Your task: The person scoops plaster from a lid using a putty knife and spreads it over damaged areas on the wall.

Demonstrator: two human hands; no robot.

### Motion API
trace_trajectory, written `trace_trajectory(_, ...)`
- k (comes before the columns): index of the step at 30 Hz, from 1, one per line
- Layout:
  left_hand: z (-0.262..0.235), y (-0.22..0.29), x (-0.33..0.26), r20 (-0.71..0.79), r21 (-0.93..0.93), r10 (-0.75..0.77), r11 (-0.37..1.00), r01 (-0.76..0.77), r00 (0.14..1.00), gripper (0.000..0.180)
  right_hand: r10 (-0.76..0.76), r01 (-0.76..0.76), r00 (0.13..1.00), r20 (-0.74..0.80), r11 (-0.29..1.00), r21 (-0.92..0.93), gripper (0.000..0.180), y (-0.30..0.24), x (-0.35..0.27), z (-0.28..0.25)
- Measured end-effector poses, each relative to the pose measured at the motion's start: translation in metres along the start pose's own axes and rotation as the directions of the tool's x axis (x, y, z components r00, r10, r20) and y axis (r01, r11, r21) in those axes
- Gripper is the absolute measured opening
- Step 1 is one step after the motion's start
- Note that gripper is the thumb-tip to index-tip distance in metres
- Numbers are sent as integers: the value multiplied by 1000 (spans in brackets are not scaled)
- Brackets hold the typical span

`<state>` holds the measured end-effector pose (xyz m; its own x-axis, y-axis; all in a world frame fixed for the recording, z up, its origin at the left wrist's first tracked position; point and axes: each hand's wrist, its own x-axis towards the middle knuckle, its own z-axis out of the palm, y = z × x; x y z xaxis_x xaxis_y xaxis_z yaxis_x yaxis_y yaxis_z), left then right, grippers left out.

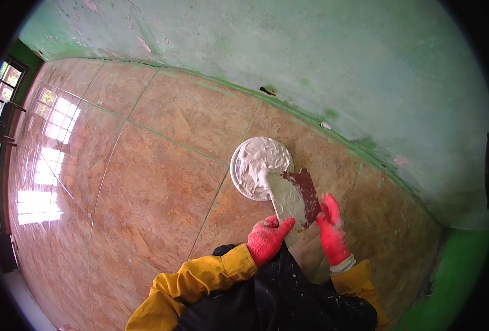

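Note:
A round white tub (233, 175) of thick off-white putty (260, 157) stands on the floor in front of me. My left hand (266, 238), in a pinkish-red glove, grips the near end of a flat putty spreader (290, 199) smeared with pale putty; its far end overlaps the tub. Against the spreader's right side lies a reddish-brown flat blade (309, 194) with putty flecks. My right hand (334, 230), gloved alike, has its fingers closed at that blade's right edge. Whether the two flat pieces are joined cannot be made out.
Glossy brown tiles (156, 187) cover the floor. A pale green wall (333, 60) with peeling patches runs along the far side, with a small hole (267, 91) near its base. Windows (4, 85) are at the far left. A bright green surface (458, 276) stands at the lower right.

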<state>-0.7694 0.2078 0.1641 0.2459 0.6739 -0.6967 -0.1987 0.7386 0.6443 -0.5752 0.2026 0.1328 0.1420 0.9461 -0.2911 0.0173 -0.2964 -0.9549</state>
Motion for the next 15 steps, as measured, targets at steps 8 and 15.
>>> trace_trajectory(8, -21, 61, -1, 118, 41, 178, 982, -184, 977, 31, -240, 624, 777, 582, 419, -660, 69, -70, 38, 13)
trace_trajectory(15, -69, 183, 59, 148, 301, 87, 945, -129, 985, 36, -418, 700, 691, 591, 182, -690, 72, -111, 130, 73)
